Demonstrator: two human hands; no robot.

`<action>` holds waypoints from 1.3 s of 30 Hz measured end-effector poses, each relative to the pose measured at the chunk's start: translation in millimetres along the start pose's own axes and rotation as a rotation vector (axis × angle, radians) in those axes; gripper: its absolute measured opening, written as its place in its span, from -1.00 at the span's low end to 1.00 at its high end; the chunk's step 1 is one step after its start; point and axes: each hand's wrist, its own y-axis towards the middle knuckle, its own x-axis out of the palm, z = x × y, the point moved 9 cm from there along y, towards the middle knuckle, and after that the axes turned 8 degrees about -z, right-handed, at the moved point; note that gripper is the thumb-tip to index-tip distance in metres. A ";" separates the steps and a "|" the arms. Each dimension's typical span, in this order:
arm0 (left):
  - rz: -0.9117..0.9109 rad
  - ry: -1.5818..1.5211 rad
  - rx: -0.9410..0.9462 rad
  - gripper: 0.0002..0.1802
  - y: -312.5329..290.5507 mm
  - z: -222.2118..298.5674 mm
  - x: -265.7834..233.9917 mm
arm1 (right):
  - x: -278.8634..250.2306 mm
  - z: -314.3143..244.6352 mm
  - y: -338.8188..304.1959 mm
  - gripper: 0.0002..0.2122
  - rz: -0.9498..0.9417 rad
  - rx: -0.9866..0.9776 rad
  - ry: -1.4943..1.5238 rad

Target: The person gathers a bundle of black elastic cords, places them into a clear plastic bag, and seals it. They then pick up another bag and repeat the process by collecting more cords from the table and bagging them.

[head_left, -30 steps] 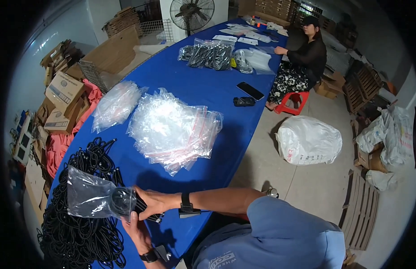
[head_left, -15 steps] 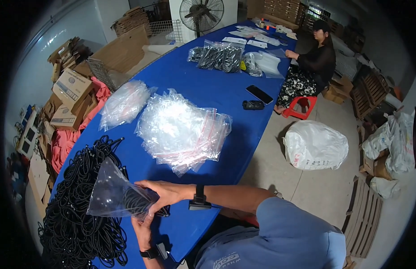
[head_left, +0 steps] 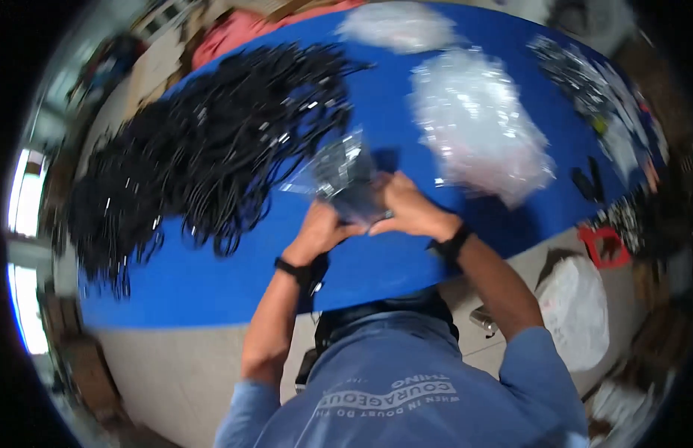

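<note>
A clear plastic bag [head_left: 345,170] with dark coiled cord inside is held between my two hands at the middle of the blue table. My left hand [head_left: 322,230] grips its near left side, thumb inward. Around the right side of the bag my right hand [head_left: 413,207] is closed, its thumb near the left one. To the left of the bag, a large heap of black cords [head_left: 234,134] with shiny metal ends spreads across the table. Motion blurs the picture, so the bag's opening cannot be made out clearly.
A pile of clear plastic bags [head_left: 473,112] lies to the right of my hands, another pile [head_left: 398,28] beyond it. Bagged dark goods [head_left: 578,78] lie at the far right. A red stool [head_left: 606,248] and a white sack [head_left: 576,313] stand on the floor.
My view has swung left and down over the table. The bag, spread wide above its contents before, is now gathered compactly between both hands.
</note>
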 end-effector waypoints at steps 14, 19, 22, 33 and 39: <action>0.411 -0.626 -0.394 -0.64 -55.0 35.2 -61.9 | -57.4 -61.7 17.4 -0.50 -0.253 0.580 0.883; 0.409 -0.577 -0.355 -0.61 -47.8 36.5 -58.7 | -51.8 -43.4 22.9 -0.55 -0.181 0.575 0.659; 0.273 -0.810 -0.274 -0.64 -44.8 26.6 -52.7 | -46.7 -31.9 25.2 -0.55 -0.253 0.598 0.581; 0.513 -0.776 -0.473 -0.33 23.9 -85.1 -50.5 | -2.1 35.4 60.1 -0.21 0.114 0.693 0.976; 0.368 -0.883 -0.159 -0.23 14.4 -6.1 -78.1 | -37.6 14.9 51.6 -0.08 0.148 0.431 1.219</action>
